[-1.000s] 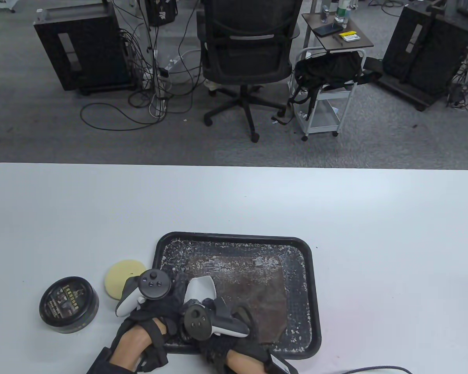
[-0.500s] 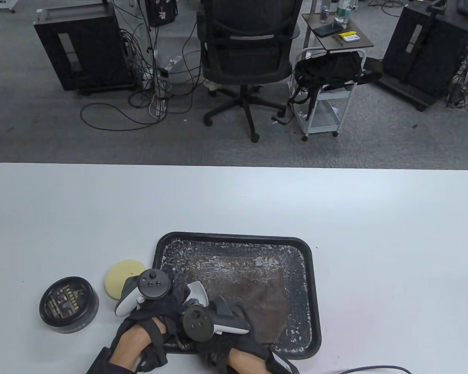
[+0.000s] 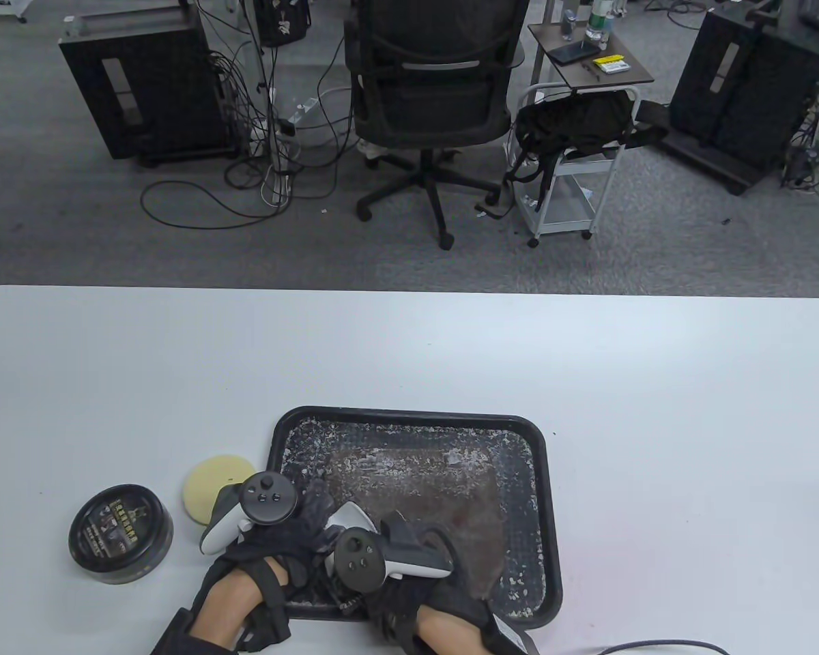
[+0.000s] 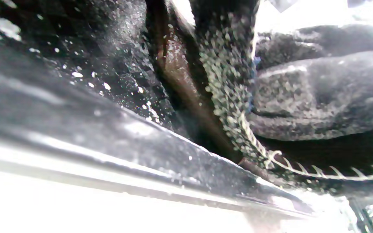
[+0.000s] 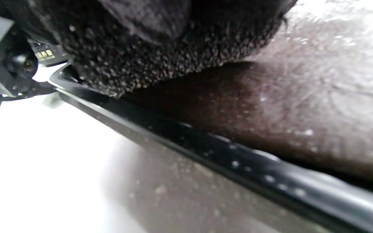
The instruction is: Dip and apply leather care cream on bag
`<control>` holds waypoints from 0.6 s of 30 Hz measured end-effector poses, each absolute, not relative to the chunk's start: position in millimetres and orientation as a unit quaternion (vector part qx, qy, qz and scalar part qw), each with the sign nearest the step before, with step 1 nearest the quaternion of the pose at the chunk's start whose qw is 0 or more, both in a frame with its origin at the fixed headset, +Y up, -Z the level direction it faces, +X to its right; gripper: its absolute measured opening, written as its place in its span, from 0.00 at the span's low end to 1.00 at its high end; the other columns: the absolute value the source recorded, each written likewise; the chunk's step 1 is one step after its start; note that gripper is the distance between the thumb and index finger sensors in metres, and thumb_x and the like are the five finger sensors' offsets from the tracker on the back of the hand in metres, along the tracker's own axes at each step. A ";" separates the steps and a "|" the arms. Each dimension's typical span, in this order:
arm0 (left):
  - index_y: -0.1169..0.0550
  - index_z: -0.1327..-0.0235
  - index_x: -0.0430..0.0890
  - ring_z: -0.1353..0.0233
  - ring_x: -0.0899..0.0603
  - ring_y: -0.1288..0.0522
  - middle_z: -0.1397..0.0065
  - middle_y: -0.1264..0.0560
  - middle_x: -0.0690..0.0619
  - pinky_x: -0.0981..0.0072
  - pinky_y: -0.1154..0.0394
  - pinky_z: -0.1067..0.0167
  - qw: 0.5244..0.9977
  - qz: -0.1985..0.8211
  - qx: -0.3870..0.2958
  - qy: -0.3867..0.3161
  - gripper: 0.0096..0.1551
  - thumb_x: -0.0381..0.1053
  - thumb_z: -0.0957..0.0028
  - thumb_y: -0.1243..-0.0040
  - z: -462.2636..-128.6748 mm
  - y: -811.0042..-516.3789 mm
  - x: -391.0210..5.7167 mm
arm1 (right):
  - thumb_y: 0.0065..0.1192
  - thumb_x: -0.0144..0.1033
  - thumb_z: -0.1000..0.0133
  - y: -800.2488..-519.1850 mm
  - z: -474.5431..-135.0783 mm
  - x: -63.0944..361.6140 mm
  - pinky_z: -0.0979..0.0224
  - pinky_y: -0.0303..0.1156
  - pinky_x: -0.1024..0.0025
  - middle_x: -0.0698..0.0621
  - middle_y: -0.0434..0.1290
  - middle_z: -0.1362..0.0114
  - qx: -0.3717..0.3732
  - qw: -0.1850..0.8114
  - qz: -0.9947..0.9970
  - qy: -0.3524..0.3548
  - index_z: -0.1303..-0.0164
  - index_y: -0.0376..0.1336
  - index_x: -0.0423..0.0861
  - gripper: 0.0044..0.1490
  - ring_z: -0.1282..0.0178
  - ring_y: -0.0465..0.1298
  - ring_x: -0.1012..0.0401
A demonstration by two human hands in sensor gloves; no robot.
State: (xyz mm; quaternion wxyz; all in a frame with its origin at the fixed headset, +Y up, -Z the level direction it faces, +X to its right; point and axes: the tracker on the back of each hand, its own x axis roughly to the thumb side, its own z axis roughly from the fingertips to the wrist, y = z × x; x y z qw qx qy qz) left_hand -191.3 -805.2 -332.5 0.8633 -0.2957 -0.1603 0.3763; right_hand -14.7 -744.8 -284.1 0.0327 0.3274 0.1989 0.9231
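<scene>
At the left of the white table (image 3: 409,355) stands a round black tin (image 3: 121,534) of leather cream with its lid on, and just beside it to the right lies a pale yellow sponge pad (image 3: 213,488), partly covered by the tracker on the left hand (image 3: 273,546). That hand reaches over the near left corner of the black tray (image 3: 549,518), its gloved fingers (image 4: 319,97) lying on the tray floor next to the brown leather; whether they grip anything cannot be told. The tray's floor is speckled with white flecks, and the flat brown leather bag (image 3: 443,491) lies inside it, filling most of the middle. The right hand (image 3: 409,573) sits close against the left one, over the near edge of the tray, and rests on the near part of the bag. In the right wrist view its dark glove presses down on the brown leather just inside the tray's rim (image 5: 238,145); whether the fingers are curled or flat cannot be told.
</scene>
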 end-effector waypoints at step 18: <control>0.69 0.36 0.47 0.21 0.46 0.62 0.23 0.57 0.56 0.49 0.69 0.32 0.882 0.330 -0.296 -0.161 0.53 0.72 0.54 0.62 -332.0 -805.1 -189.7 | 0.60 0.21 0.54 -735.5 -298.0 47.5 0.23 0.58 0.42 0.57 0.72 0.29 0.220 -0.008 0.938 0.268 0.51 0.78 0.56 0.27 0.23 0.66 0.53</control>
